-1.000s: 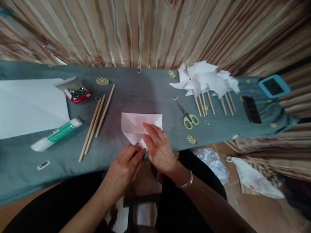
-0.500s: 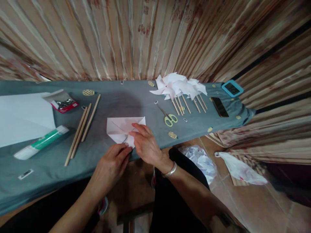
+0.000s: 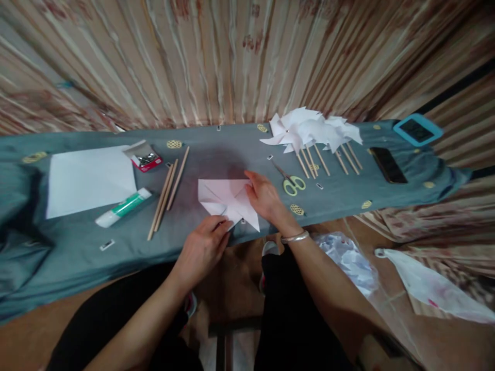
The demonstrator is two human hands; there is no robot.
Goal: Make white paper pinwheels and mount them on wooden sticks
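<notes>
A white paper square (image 3: 228,193), cut inward from its corners into flaps, lies on the cloth-covered table in front of me. My left hand (image 3: 204,248) pinches its near corner between thumb and fingers. At the far right corner, my right hand (image 3: 266,198) has its thumb and forefinger closed on the paper's edge; the fingertips partly hide that corner. One pointed flap sticks out toward the near right, below my right hand. Right of the paper lie scissors (image 3: 293,184) with green handles. Several wooden sticks (image 3: 164,198) rest to its left.
Finished white paper pinwheels (image 3: 309,131) on sticks lie at the back right, beside a phone (image 3: 388,165) and a blue-framed device (image 3: 416,130). Leftward are a red box of metal pins (image 3: 147,164), a glue stick (image 3: 124,207) and white sheets (image 3: 91,178). A plastic bag (image 3: 344,257) sits on the floor.
My right hand has moved from the paper's middle to its far right corner, and a flap now points out at the near right. My left hand still holds the near corner. The view has shifted left.
</notes>
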